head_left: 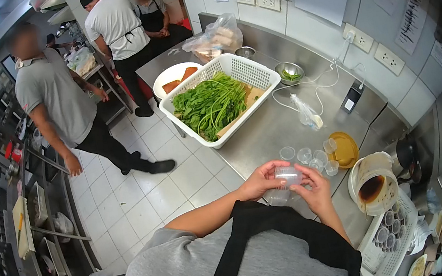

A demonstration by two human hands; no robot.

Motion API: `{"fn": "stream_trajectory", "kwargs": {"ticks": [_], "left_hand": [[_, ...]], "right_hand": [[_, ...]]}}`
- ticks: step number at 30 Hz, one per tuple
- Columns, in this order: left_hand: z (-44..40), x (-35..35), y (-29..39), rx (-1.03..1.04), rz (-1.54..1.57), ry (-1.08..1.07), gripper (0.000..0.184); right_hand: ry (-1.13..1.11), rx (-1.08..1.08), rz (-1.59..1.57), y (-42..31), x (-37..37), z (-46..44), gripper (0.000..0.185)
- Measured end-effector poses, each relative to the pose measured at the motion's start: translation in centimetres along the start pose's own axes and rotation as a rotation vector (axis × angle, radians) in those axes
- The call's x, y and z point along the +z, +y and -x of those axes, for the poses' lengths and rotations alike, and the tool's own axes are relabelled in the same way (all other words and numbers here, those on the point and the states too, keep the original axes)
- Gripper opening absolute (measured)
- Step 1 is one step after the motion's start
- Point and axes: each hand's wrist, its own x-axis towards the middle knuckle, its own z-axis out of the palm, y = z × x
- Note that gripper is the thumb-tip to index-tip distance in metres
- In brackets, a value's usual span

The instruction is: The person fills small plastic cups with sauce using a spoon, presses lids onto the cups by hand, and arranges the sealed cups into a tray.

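Observation:
Both my hands are closed around a stack of small clear plastic cups (288, 176), held just in front of my apron at the counter's near edge. My left hand (260, 182) grips the stack from the left, thumb and fingers on its side. From the right, my right hand (314, 186) pinches the other end. Beneath the stack is more clear plastic (278, 198), partly hidden by my hands. Several loose clear cups (305, 155) stand on the steel counter just beyond my fingers, beside a yellow lid (344, 150).
A white basket (205, 142) of leafy greens overhangs the counter's left edge. To my right are a tub of dark sauce (373, 189) and a white crate (377, 254) with filled cups. A corded black device (352, 98) lies near the wall. Co-workers (55, 82) stand at left.

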Motion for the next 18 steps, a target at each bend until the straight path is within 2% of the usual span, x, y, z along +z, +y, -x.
{"fn": "stream_trajectory", "kwargs": {"ticks": [2,5,8,11,14,18], "left_hand": [[0.1,-0.2,0.2,-0.018,-0.017,0.044,0.046],[1.3,-1.4,1.9,-0.052,-0.051,0.103,0.047],[1.2,-1.0,1.8,-0.065,-0.002,0.134,0.048],[1.1,0.0,1.4,-0.081,0.05,0.093,0.048],[0.5,0.6,0.2,-0.03,0.09,-0.008,0.047],[0.4,-0.3,0.3,-0.084,0.075,0.051,0.045]], "right_hand": [[0.052,0.004,-0.01,-0.1,-0.8,0.0,0.059],[0.314,-0.022,0.066,0.0,-0.8,-0.5,0.057],[0.55,-0.39,0.993,-4.6,-0.8,-0.8,0.058],[0.34,-0.407,0.862,-3.0,-0.1,-0.4,0.059],[0.002,-0.17,0.282,-1.8,1.6,0.2,0.054],[0.121,-0.155,0.114,0.2,0.3,0.3,0.05]]}}
